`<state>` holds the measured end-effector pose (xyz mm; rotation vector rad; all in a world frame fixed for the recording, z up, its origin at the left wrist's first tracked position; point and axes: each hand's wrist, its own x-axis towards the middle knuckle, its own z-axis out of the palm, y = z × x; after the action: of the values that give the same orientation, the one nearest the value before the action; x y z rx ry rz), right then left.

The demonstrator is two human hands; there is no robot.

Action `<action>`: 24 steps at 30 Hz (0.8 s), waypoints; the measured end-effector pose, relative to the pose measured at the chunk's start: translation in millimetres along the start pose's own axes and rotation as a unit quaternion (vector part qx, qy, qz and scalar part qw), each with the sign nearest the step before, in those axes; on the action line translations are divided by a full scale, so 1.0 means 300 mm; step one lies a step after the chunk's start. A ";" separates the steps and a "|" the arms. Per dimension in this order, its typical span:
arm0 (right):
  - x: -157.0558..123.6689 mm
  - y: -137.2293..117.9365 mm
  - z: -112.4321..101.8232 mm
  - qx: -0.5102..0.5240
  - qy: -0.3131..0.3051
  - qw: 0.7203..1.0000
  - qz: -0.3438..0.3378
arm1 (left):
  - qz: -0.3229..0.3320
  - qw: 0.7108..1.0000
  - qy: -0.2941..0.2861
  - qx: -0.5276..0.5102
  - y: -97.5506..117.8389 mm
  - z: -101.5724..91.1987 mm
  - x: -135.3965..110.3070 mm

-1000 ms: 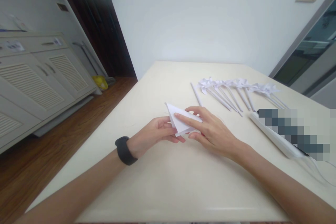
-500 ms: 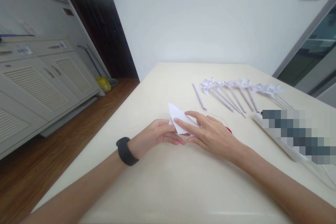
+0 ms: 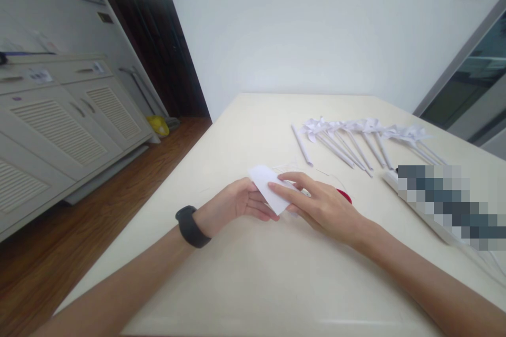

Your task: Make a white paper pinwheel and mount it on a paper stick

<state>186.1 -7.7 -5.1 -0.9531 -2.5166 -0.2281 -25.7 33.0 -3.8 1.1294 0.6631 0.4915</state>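
Observation:
A small white piece of paper (image 3: 265, 185) is held between both hands above the near middle of the table. My left hand (image 3: 247, 201), with a black band on its wrist, grips the paper's left edge, its thumb at the edge and fingers curled beneath. My right hand (image 3: 320, 202) lies over the paper's right side, index finger along its top face and the thumb partly hidden. Behind my right hand, part of a red-handled item (image 3: 343, 196) shows; the rest is covered. Fine thread-like lines lie on the table just beyond the paper.
Several white paper pinwheels (image 3: 367, 126) with rolled paper sticks lie in a row at the back right of the table (image 3: 221, 284). A single paper tube (image 3: 301, 145) lies to their left. A white, partly pixelated object (image 3: 421, 205) with a cable is at the right.
The paper has turned and tilted, its upper point dropping, so its broad face now shows more. My right fingers have shifted slightly over it; my left hand stays at its edge.

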 end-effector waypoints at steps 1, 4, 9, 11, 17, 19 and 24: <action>0.000 -0.001 -0.002 0.010 0.015 1.000 -0.003 | -0.007 1.000 0.000 -0.006 -0.001 -0.002 0.001; 0.001 0.000 -0.009 0.035 0.058 0.998 0.009 | -0.005 1.000 0.028 0.004 -0.007 -0.002 0.007; -0.002 0.014 -0.008 0.029 0.155 0.987 0.008 | 0.042 0.995 0.082 0.034 -0.013 0.009 0.014; -0.006 0.018 -0.010 0.020 0.184 0.983 0.014 | 0.039 0.994 0.090 0.049 -0.011 0.012 0.014; -0.005 -0.006 -0.026 0.005 0.208 0.976 0.070 | 0.023 0.994 0.086 0.056 -0.002 0.019 0.006; -0.001 -0.016 -0.027 -0.001 0.200 0.978 0.053 | 0.009 0.996 0.085 0.041 -0.002 0.021 0.005; 0.008 -0.019 -0.027 -0.017 0.214 0.976 0.028 | -0.037 0.991 0.101 0.075 -0.006 0.021 0.003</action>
<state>183.6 -12.9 3.1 -0.8784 -2.0954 -0.4130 -20.5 28.9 -4.0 1.2013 0.9276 0.5040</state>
